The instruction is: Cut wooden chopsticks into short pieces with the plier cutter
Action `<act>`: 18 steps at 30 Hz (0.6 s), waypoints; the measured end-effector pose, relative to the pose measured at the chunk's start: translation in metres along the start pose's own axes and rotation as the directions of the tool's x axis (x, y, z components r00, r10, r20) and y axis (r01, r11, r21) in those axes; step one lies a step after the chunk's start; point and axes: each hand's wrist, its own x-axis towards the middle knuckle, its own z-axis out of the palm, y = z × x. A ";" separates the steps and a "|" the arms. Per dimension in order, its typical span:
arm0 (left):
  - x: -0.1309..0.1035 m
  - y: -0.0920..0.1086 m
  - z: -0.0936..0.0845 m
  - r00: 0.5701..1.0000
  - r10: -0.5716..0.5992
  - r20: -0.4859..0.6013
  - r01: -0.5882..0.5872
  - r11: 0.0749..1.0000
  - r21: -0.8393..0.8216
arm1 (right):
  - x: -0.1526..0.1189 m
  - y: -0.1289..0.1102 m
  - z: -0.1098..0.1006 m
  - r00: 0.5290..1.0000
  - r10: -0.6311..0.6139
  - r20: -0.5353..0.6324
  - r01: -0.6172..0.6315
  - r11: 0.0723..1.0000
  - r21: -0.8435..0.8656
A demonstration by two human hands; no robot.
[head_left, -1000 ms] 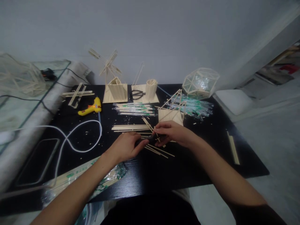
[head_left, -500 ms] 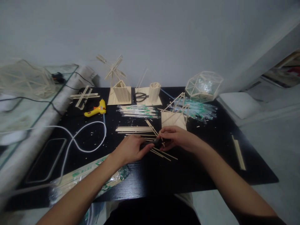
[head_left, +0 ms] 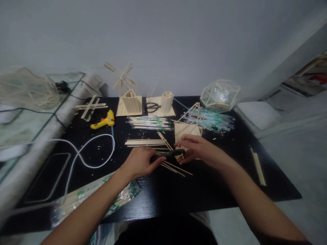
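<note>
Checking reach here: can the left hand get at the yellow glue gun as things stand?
Probably yes: nothing tall seems to stand between the left hand and the yellow glue gun, though it already grips a black tool.

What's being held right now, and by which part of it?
The left grip holds a black plier-like tool by its handle end; the right grip seems to pinch a thin pale wooden stick, exactly where is unclear.

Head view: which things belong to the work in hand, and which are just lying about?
Likely in the work: dark tool in left hand; loose sticks; perhaps yellow glue gun.

Apparently lying about: windmill-like model; stick cup; white cable.
</note>
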 end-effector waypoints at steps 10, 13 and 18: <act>0.002 -0.016 0.003 0.990 -0.123 -0.062 0.112 0.980 -0.162 | -0.020 0.010 -0.011 0.998 -0.045 -0.048 0.040 0.993 -0.116; 0.003 -0.018 0.004 0.984 -0.160 -0.072 0.142 0.968 -0.209 | -0.023 0.022 -0.034 0.994 0.014 -0.105 -0.043 0.961 -0.274; 0.005 -0.017 0.007 0.983 -0.170 -0.063 0.152 0.963 -0.224 | -0.023 0.028 -0.080 0.899 -0.126 -0.420 -0.064 0.909 -0.411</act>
